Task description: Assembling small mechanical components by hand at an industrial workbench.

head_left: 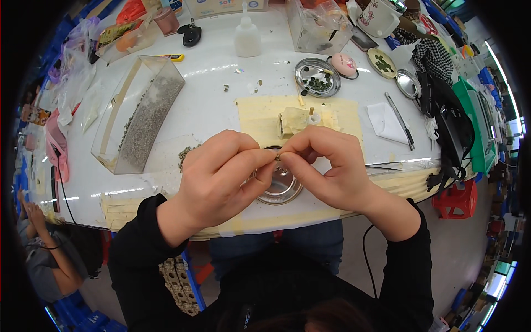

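Observation:
My left hand and my right hand meet at the middle of the table, fingertips pinched together. Between them is a tiny brownish piece, too small to name and mostly covered by the fingers. Directly below lies a round shiny metal dish, partly hidden by my left hand, with a few small bits in it. Just beyond my fingers, a cream-coloured taped block with a short peg and a small white tube stands on a yellowish sheet. Small grey-green bits lie beside my left hand.
At left stands a clear bin of small grey parts. Farther back are a white squeeze bottle and a metal dish of dark green pieces. Tweezers, a pen and white paper lie right. Another person sits at far left.

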Available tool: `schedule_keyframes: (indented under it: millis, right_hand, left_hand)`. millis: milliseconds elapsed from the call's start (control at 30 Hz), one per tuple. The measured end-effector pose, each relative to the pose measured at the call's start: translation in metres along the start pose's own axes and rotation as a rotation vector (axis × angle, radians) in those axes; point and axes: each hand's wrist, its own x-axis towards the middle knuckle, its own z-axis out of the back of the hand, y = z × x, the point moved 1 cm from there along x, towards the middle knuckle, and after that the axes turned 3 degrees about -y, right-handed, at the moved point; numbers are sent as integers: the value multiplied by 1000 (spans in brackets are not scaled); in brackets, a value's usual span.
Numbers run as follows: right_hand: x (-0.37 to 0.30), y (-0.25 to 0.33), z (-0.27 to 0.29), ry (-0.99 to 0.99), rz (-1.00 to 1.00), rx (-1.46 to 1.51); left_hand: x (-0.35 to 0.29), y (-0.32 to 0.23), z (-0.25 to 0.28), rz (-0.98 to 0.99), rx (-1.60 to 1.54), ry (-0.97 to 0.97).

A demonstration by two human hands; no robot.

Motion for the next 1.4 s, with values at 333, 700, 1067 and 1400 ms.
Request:
schedule_keyframes:
  millis: [333,700,1067,1400]
  right_hand:
    - [0,3,4,111,-285,370]
    - [-2,1,3,48,-16,33]
    - [-2,1,2,95,-242,272]
    - [0,3,2,141,-415,498]
  left_hand:
    - [1,1,3,137,-196,-7]
    - [-1,1,-1,20,-7,-38]
    - [1,-1,-1,50,-67,-30]
    - [0,3,1,128,-211,9]
